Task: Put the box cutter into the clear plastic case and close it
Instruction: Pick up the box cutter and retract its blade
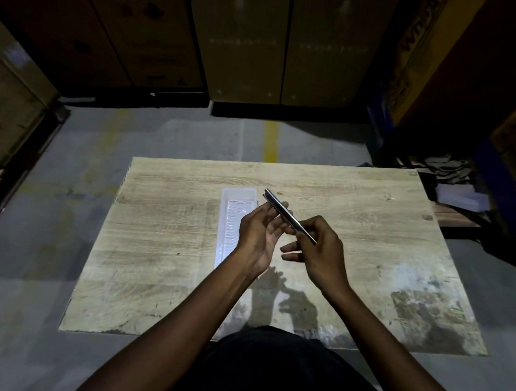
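One wooden table point(163, 294) is lying lit in a dim aisle, ringed by grey floor point(27, 244) with a yellow line, and leaving wide bare board to the left and right of the work, while cardboard boxes point(242, 47) are standing beyond its far edge, their print too dark to read. One clear plastic case point(233, 221) is lying open lengthwise near the table's middle, partly hidden by the left hand point(259, 239). Both hands are holding one box cutter point(288, 216) tilted above the table just right of the case: the left hand's fingers are pinching its far part, the right hand point(322, 254) is gripping its near end
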`<action>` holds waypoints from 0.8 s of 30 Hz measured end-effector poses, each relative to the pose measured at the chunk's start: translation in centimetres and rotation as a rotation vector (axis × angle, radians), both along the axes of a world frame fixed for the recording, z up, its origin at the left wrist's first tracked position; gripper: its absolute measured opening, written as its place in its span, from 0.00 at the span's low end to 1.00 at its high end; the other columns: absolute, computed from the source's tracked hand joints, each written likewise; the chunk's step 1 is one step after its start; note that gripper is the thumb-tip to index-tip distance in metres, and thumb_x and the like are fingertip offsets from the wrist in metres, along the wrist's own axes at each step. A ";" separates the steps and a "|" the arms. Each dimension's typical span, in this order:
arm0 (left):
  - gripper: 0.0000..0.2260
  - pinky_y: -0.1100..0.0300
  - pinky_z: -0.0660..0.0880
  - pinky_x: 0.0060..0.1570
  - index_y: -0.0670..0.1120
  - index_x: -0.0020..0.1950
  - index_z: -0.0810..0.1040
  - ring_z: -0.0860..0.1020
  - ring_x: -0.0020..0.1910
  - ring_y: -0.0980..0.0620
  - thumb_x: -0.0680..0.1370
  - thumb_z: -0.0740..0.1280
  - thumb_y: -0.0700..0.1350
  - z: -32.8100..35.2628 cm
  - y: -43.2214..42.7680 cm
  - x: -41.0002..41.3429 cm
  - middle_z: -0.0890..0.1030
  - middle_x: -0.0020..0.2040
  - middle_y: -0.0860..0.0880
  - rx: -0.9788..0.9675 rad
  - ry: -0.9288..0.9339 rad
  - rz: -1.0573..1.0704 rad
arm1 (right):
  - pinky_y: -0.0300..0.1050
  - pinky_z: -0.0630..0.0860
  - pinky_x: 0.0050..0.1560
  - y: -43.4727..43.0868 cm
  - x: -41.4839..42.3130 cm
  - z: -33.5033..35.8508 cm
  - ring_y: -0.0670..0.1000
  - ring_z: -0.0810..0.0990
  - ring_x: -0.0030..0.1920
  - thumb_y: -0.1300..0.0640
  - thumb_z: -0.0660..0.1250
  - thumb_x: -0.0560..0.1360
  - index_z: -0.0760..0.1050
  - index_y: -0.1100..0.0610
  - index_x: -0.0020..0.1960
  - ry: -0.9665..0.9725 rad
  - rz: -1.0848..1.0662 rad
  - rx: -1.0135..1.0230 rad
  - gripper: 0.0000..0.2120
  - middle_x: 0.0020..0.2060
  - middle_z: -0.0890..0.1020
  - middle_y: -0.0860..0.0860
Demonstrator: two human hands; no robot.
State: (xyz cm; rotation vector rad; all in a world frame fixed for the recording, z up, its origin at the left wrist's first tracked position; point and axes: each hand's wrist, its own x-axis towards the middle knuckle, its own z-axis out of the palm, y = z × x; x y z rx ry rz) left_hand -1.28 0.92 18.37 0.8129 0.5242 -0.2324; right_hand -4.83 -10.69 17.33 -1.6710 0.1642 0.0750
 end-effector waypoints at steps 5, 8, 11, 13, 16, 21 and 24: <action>0.12 0.53 0.79 0.51 0.40 0.60 0.72 0.81 0.55 0.43 0.80 0.55 0.39 1.7 0.2 0.0 0.79 0.61 0.41 -0.204 0.045 -0.030 | 0.46 0.82 0.35 -1.1 0.1 -2.4 0.55 0.85 0.41 0.74 0.68 0.67 0.78 0.62 0.59 -0.743 0.105 -0.805 0.22 0.59 0.82 0.59; 0.13 0.53 0.80 0.48 0.39 0.62 0.73 0.81 0.55 0.43 0.79 0.54 0.38 1.9 0.3 -0.1 0.80 0.61 0.42 -0.222 0.051 -0.040 | 0.43 0.77 0.26 -1.3 0.0 -2.8 0.57 0.84 0.34 0.73 0.67 0.66 0.79 0.62 0.58 -0.829 0.095 -0.951 0.21 0.59 0.82 0.60; 0.16 0.51 0.81 0.48 0.39 0.65 0.73 0.82 0.53 0.45 0.80 0.54 0.39 1.8 0.2 -0.3 0.81 0.60 0.43 -0.218 0.042 -0.030 | 0.41 0.75 0.26 -1.3 0.0 -2.7 0.55 0.85 0.37 0.73 0.67 0.65 0.82 0.63 0.54 -0.860 0.075 -0.962 0.19 0.58 0.82 0.60; 0.15 0.49 0.80 0.49 0.40 0.63 0.73 0.82 0.53 0.44 0.80 0.53 0.39 2.0 0.1 -0.4 0.81 0.58 0.43 -0.209 0.036 -0.019 | 0.39 0.72 0.24 -1.2 -0.1 -2.5 0.53 0.84 0.35 0.73 0.68 0.65 0.81 0.62 0.55 -0.852 0.070 -0.946 0.19 0.57 0.80 0.58; 0.12 0.50 0.78 0.52 0.40 0.59 0.75 0.81 0.56 0.42 0.80 0.55 0.39 2.5 -0.1 -0.6 0.80 0.60 0.42 -0.187 0.043 -0.009 | 0.42 0.75 0.23 -1.2 -0.1 -2.9 0.53 0.83 0.33 0.73 0.69 0.66 0.76 0.58 0.58 -0.816 0.061 -0.845 0.22 0.56 0.73 0.53; 0.08 0.50 0.77 0.53 0.42 0.52 0.75 0.77 0.62 0.38 0.79 0.56 0.36 3.1 -0.5 -0.9 0.77 0.63 0.39 -0.087 0.014 0.002 | 0.43 0.81 0.36 -0.6 0.0 -2.9 0.46 0.81 0.37 0.73 0.73 0.66 0.82 0.61 0.50 -0.595 -0.123 -0.490 0.15 0.45 0.76 0.57; 0.08 0.49 0.78 0.55 0.41 0.54 0.75 0.80 0.58 0.38 0.80 0.58 0.35 2.7 -0.7 -0.6 0.78 0.63 0.39 0.034 -0.039 0.043 | 0.49 0.84 0.37 0.3 0.0 -1.6 0.55 0.85 0.35 0.73 0.70 0.69 0.81 0.60 0.45 -0.216 -0.177 -0.026 0.11 0.42 0.73 0.60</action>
